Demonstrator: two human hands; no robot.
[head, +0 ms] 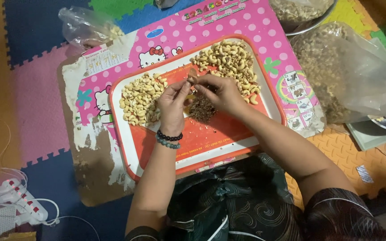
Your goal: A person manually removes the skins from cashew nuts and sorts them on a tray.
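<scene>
Red tray (135, 147) carrying 2 cashew piles (140, 98), brown husk heap (202, 109) lying between. Left hand (174, 101) and right hand (220, 91) pinching small brownish cashew (193, 76) together above tray centre. Clear bags (349, 73) sitting alongside.

pink polka-dot board (228, 22), worn at lower left. foam puzzle mats (36, 102) beneath. clear plastic bag (83, 27) upper left. large bag of nuts (340, 71) at right, metal bowl (307, 18) above it. white power strip (21, 205) lower left.
</scene>
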